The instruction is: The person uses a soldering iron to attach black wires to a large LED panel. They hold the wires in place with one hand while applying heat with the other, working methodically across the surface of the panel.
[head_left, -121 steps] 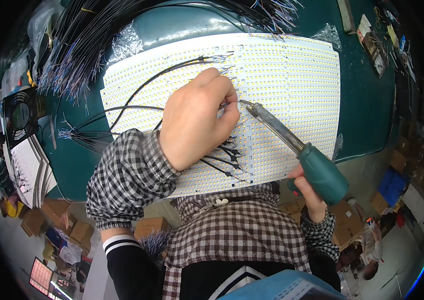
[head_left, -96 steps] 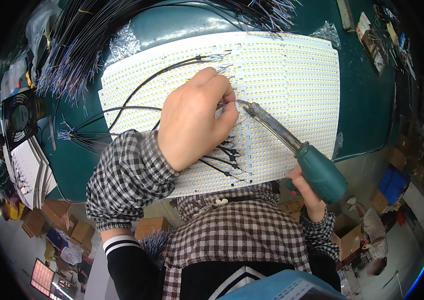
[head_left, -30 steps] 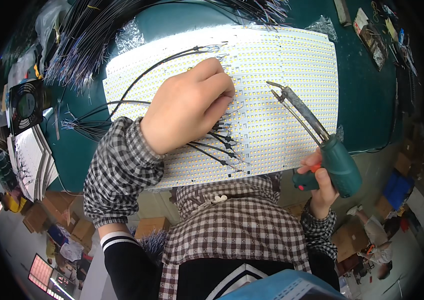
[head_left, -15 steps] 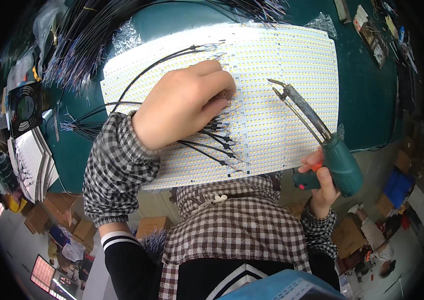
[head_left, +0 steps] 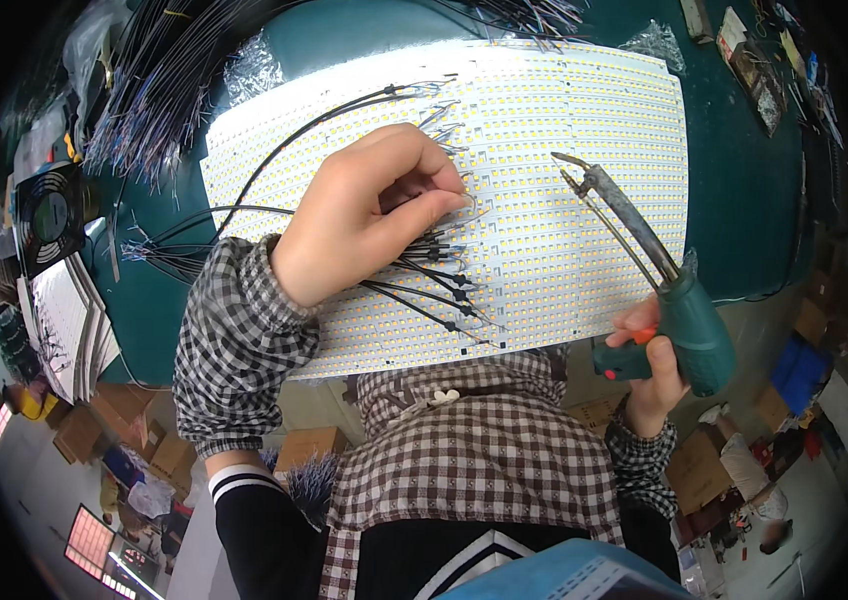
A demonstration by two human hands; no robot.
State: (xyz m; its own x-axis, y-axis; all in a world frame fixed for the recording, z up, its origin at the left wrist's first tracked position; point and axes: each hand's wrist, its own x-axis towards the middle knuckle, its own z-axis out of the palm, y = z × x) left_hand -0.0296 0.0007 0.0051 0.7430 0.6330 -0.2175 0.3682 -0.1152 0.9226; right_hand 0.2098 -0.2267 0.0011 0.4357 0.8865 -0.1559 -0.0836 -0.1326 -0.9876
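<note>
A wide white LED board panel (head_left: 584, 240), covered in rows of small yellow chips, lies on the table before me. My left hand (head_left: 369, 205) is over its middle, thumb and forefinger pinched on a thin wire end (head_left: 471, 203) close to the board. Several black cables (head_left: 424, 307) with thin stripped leads run across the panel beneath and beside this hand. My right hand (head_left: 652, 365) grips the handle of a green soldering gun (head_left: 694, 330) at the panel's near right corner. Its metal tip (head_left: 569, 160) points up and left, above the board and apart from the wires.
A thick bundle of black cables (head_left: 169, 90) lies at the far left. Beside the left table edge are a black fan (head_left: 49, 213) and a stack of white boards (head_left: 69, 325). A worn box (head_left: 749, 75) sits on the green table (head_left: 744, 210) at far right.
The soldering gun and my right hand have shifted slightly right. My left hand has rotated a little, its thumb and forefinger now showing pinched at the wire. The panel appears slightly shifted in view.
</note>
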